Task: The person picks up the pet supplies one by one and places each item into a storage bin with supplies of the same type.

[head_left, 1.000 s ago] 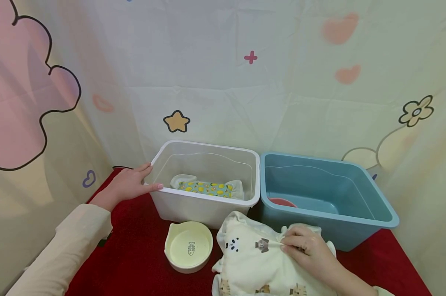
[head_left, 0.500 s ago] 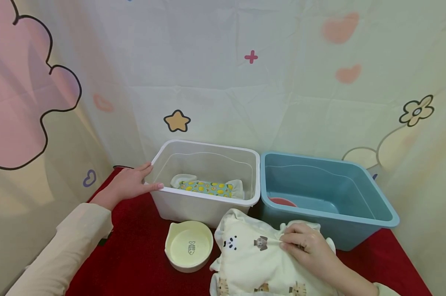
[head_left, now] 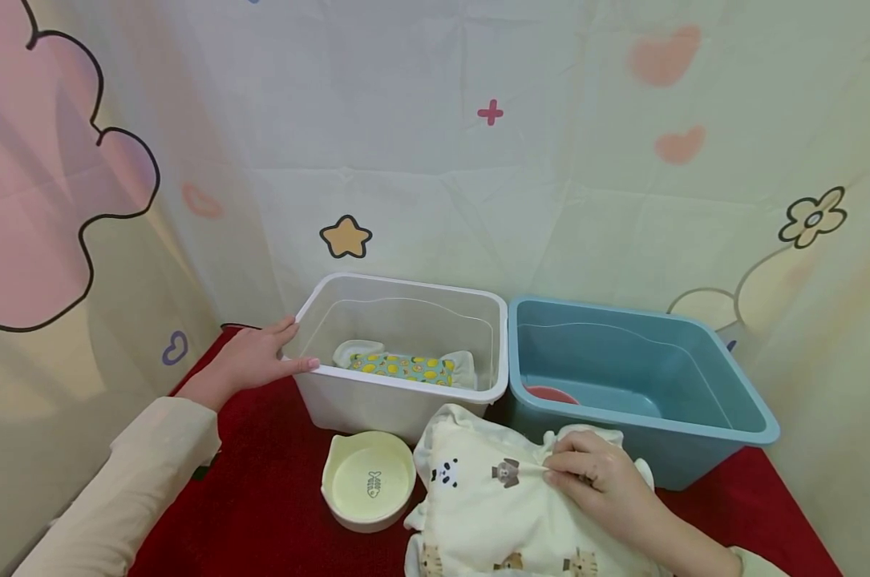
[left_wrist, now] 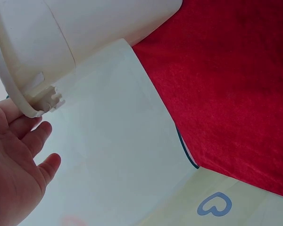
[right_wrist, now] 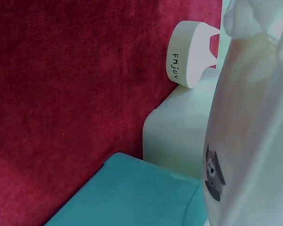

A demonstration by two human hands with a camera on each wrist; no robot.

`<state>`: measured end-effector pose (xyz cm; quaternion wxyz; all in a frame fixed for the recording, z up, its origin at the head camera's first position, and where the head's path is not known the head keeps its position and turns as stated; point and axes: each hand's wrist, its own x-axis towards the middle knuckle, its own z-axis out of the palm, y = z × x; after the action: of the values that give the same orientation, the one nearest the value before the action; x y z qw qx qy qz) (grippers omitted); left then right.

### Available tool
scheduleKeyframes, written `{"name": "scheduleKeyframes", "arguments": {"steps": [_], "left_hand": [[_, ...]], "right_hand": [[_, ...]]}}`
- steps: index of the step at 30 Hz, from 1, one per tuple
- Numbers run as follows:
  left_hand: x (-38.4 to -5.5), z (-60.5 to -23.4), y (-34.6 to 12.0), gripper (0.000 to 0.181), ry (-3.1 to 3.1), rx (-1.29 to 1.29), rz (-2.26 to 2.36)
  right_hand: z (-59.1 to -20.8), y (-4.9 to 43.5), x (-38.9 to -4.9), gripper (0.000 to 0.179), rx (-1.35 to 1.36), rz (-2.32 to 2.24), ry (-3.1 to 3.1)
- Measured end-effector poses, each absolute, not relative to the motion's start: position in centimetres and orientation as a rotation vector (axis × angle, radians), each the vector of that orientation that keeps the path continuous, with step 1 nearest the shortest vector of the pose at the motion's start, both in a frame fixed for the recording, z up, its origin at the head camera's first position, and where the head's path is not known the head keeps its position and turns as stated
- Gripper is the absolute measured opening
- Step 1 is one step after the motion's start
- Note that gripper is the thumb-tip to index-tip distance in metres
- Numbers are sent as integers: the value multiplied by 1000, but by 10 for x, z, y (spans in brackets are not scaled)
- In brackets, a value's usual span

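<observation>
My right hand [head_left: 595, 481] pinches a cream cloth with small animal prints [head_left: 488, 513], bunched on the red table [head_left: 261, 481] in front of the two bins. In the right wrist view the same cloth [right_wrist: 254, 141] fills the right side. My left hand [head_left: 257, 358] rests flat against the left corner of the white bin [head_left: 406, 393], fingers straight; the left wrist view shows its fingers [left_wrist: 19, 160] beside the bin's rim [left_wrist: 19, 94]. Inside the white bin lies a folded lemon-print cloth [head_left: 403, 367].
A blue bin [head_left: 644, 433] stands right of the white one, with a red object [head_left: 550, 394] on its floor. A cream bowl with a fish-bone drawing [head_left: 368, 479] sits in front of the white bin. A printed curtain [head_left: 435, 144] closes the back and sides.
My right hand has lifted and drawn the cream cloth slightly left and toward the bins. The left hand has stayed on the white bin.
</observation>
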<state>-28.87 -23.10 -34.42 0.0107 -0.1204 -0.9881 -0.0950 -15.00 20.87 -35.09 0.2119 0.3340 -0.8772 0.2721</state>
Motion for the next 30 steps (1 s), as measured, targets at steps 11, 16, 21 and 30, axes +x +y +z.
{"name": "scheduleKeyframes", "arguments": {"steps": [11,16,21,30], "left_hand": [[-287,-343,-230,91,-3075,-380,-301],[-287,-344,-231,92,-3072,-385,-301],[-288,-345,-232,91,-3055,-396,-299],[-288,-345,-230,89,-3050,-402,-272]], "right_hand": [[-338,206,-151,19,925,737,-2444],[-334,205,-152,19,936,731,-2438],[-331,204,-153,20,963,758,-2410],[-324,202,-157,21,1013,750,-2364]]}}
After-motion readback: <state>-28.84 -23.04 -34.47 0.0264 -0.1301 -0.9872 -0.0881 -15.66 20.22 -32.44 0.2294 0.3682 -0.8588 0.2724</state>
